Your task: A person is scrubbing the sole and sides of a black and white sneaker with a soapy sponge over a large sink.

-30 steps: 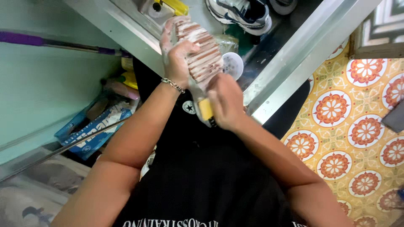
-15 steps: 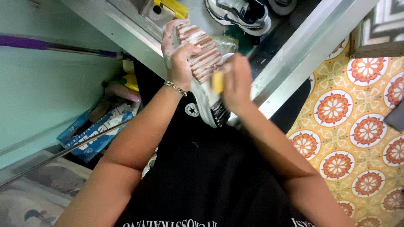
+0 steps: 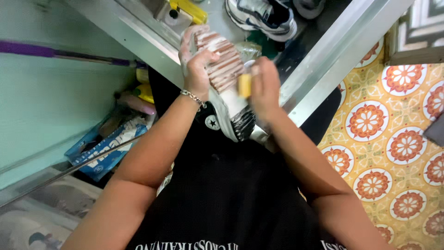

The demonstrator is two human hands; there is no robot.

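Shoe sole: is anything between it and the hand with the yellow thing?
Nothing visible. The right hand presses the yellow piece against the shoe sole, while the left hand holds the shoe.

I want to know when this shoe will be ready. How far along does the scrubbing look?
Midway, it seems. The left hand holds the shoe sole-up, and the toe end is covered in white lather. The right hand presses a yellow sponge on the mid-sole. The heel looks dark with little lather, and no rinsing shows yet.
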